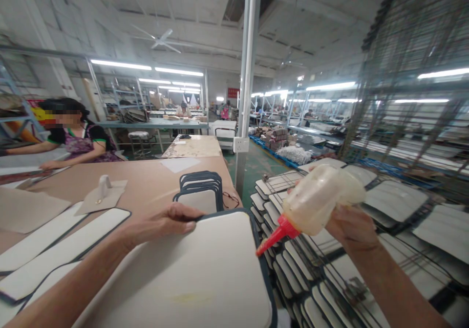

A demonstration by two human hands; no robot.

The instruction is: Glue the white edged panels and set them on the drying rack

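One heavy squeeze could mark the pale panel (220,254)

From where I'm standing, the squeeze bottle (315,201) is the worry. The right hand (350,223) has its fingers curled round it, tipped so the red nozzle (273,240) points down at the panel's dark edging (256,230); whether the tip touches, I can't tell. Too much pressure, or a wobble, might dribble onto the pale face, which already carries a yellowish smear (192,297). The left hand (179,219) pinches the far edge, thumb on top, fingers nearly closed; a loose pinch there could let the panel swing into the nozzle. It sits in front of the worker, between both hands, by the table (146,176).

The bottle is cloudy and yellowish, so I can't judge how full it is. On the right, wire racking (414,34) carries more panels (397,201); farther back, a blue pallet (284,160) bears bundles (276,139) and a white heap (294,154).
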